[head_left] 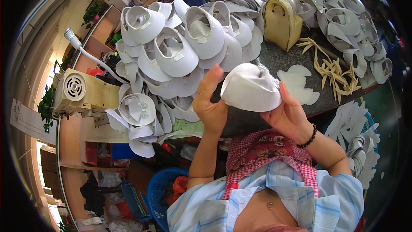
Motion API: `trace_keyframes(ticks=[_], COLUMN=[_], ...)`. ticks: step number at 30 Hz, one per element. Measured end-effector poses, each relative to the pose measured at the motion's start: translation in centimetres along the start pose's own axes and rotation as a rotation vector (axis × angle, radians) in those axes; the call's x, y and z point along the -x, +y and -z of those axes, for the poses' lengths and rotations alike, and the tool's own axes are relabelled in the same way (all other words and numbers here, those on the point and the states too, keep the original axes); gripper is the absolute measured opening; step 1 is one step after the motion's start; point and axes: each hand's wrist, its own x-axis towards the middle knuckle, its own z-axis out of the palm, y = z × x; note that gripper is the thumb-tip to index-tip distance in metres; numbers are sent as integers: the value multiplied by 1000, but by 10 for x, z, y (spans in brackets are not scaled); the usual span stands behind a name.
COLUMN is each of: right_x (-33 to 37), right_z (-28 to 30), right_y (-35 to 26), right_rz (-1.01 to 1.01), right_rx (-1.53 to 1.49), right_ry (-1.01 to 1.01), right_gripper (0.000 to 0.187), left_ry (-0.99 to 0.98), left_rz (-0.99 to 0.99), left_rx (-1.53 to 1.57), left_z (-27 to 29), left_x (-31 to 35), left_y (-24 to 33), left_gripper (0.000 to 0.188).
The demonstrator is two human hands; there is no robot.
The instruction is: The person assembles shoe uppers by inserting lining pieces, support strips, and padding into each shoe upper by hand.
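A white shoe upper (251, 89) with a ruffled trim on its far right edge is held up in front of me, over the dark worktop (279, 56). My right hand (292, 114) grips it at the lower right, thumb along the near side. Beside its left edge is my left hand (210, 103), fingers stretched up and apart. The thumb of that hand is close to the upper; whether it touches, I cannot tell. Flat white cut pieces (299, 83) lie on the worktop just to the right of the held upper.
A large heap of white shoe uppers (176, 53) covers the left and back. More uppers (349, 21) are piled at the far right, near tan strips (334, 71) and a yellowish block (279, 23). A sewing machine (86, 90) stands left. A blue basket (159, 189) is below.
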Motion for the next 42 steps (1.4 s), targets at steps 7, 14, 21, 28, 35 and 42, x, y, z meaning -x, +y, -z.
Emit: trace_keyframes(ticks=[7, 14, 21, 28, 35, 42], right_x=[-16, 6, 3, -16, -15, 8], right_z=[25, 9, -12, 4, -9, 30], right_y=[-17, -71, -48, -71, -69, -21], right_rz=[161, 505, 70, -437, 267, 146], right_rx=[450, 1401, 1659, 1250, 1713, 1651], right_ry=[125, 252, -19, -262, 118, 110], right_gripper=[46, 49, 14, 21, 25, 44], left_ry=[-51, -349, -596, -926, -413, -11], left_rz=[1156, 1011, 1169, 1137, 1095, 1337], left_rx=[1955, 1331, 1422, 1748, 1612, 1697], left_z=[0, 11, 31, 42, 27, 5], left_x=[22, 16, 14, 42, 35, 52], left_y=[21, 14, 19, 16, 49, 53], left_gripper=[48, 35, 34, 38, 55, 45])
